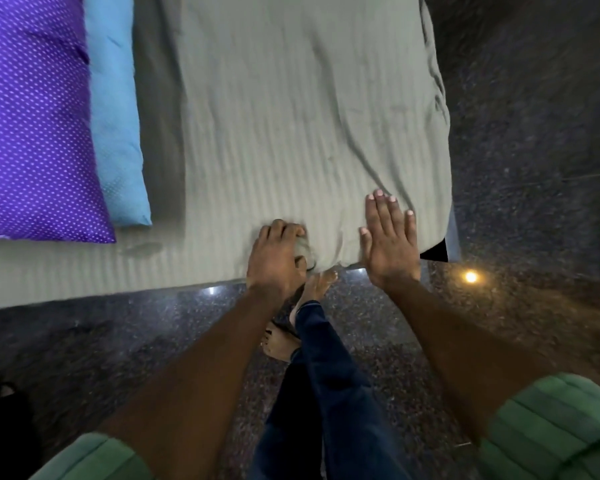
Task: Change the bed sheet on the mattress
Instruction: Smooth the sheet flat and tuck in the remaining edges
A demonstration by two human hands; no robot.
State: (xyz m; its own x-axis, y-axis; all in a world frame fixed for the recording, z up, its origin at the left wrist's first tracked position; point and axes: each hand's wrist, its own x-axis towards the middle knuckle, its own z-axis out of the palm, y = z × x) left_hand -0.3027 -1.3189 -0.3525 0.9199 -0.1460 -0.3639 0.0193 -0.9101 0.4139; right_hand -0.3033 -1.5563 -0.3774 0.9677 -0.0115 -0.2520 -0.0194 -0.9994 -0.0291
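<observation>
My left hand has its fingers curled round a bunched fold of the grey sheet at the near edge of the mattress; my right hand lies flat beside it, fingers straight, gripping nothing. The one sheet runs away from both hands, long axis left to right; the loose corner seems nearer my right. Two pillows: one purple, one blue.

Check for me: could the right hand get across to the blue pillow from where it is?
Probably not directly: the left hand, gripping bunched grey sheet, sits between the flat right hand and the blue pillow.
</observation>
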